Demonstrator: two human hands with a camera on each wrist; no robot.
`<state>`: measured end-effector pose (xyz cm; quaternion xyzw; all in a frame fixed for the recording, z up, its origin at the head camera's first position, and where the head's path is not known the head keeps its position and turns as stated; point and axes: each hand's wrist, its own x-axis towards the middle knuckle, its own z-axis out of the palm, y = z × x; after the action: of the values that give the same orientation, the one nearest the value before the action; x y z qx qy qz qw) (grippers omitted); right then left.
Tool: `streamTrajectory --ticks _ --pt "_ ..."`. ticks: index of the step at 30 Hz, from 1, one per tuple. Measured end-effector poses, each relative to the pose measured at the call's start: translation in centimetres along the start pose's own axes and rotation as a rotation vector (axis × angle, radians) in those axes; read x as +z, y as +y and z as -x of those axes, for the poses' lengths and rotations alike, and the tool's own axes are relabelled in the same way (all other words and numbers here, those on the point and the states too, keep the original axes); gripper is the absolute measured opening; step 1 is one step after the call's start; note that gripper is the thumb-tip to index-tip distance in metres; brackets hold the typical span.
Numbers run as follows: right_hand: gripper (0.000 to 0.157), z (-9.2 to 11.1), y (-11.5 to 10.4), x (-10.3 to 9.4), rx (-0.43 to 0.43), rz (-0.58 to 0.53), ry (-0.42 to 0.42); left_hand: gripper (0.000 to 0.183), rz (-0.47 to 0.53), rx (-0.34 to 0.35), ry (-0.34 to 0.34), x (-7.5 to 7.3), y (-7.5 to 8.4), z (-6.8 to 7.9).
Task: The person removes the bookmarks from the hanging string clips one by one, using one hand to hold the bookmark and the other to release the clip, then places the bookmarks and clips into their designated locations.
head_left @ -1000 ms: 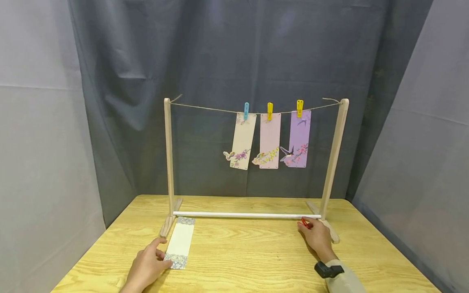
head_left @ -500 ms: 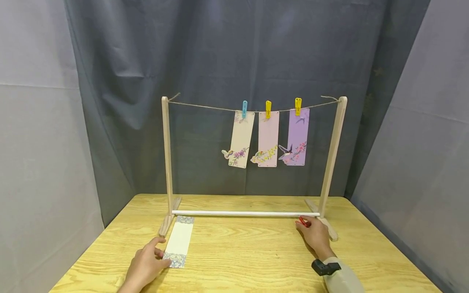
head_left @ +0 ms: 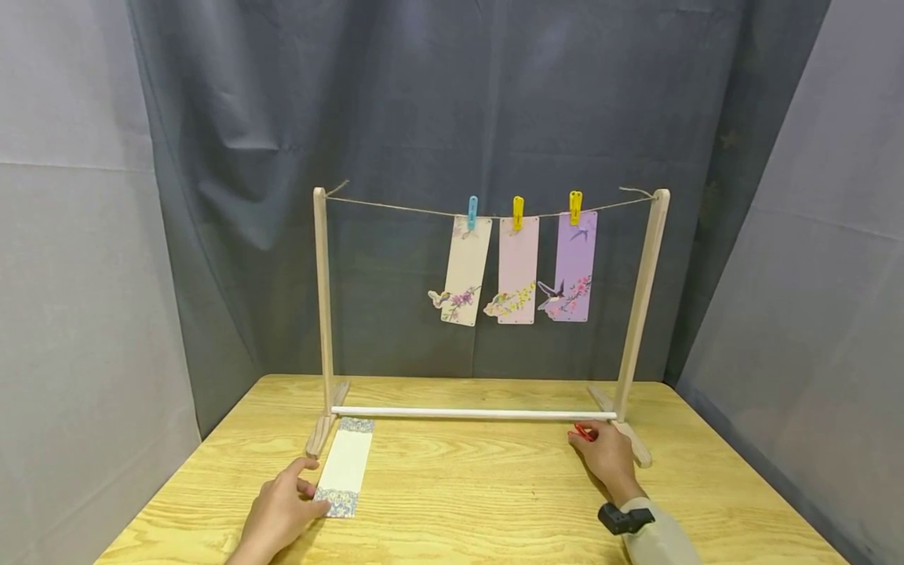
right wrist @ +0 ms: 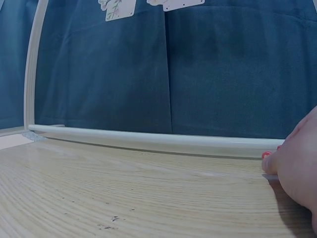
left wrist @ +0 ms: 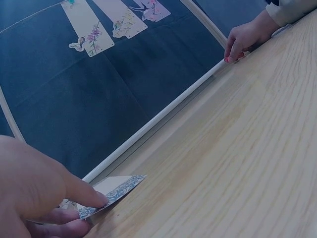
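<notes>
A white bookmark (head_left: 346, 463) with blue floral bands at both ends lies on the table at left. My left hand (head_left: 280, 506) pinches its near left corner. In the left wrist view the thumb is on top, fingers beneath, and that end of the bookmark (left wrist: 116, 193) is tilted slightly up. At the foot of the rack's right post, my right hand (head_left: 607, 455) pinches a small red clothespin (head_left: 583, 431), mostly covered by the fingers. Cream (head_left: 466, 271), pink (head_left: 519, 267) and purple (head_left: 575, 259) bookmarks with birds and blossoms hang from a string.
The string (head_left: 395, 206) runs between two wooden posts (head_left: 323, 306). One blue (head_left: 472, 213) and two yellow clothespins (head_left: 519, 213) grip it. A white rod (head_left: 473, 413) joins the posts low down. Grey curtains (head_left: 395, 94) surround the wooden table (head_left: 459, 494).
The red clothespin has turned slightly in my right fingers. My left hand stays on the bookmark's corner, and the hanging bookmarks look the same; the head view shifts a little.
</notes>
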<state>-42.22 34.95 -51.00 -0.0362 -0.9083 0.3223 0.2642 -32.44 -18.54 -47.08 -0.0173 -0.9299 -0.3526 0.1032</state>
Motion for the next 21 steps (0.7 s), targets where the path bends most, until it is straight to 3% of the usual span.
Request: streamTrajectory --ticks 16,21 --pt "0.033 0.03 0.22 0.37 -0.009 0.007 -0.009 0.065 0.007 0.009 0.002 -0.09 -0.27 0.24" --pt "0.031 0.06 0.25 0.44 -0.04 0.018 0.022 0.065 0.01 0.0 -0.001 -0.1 -0.22 0.17"
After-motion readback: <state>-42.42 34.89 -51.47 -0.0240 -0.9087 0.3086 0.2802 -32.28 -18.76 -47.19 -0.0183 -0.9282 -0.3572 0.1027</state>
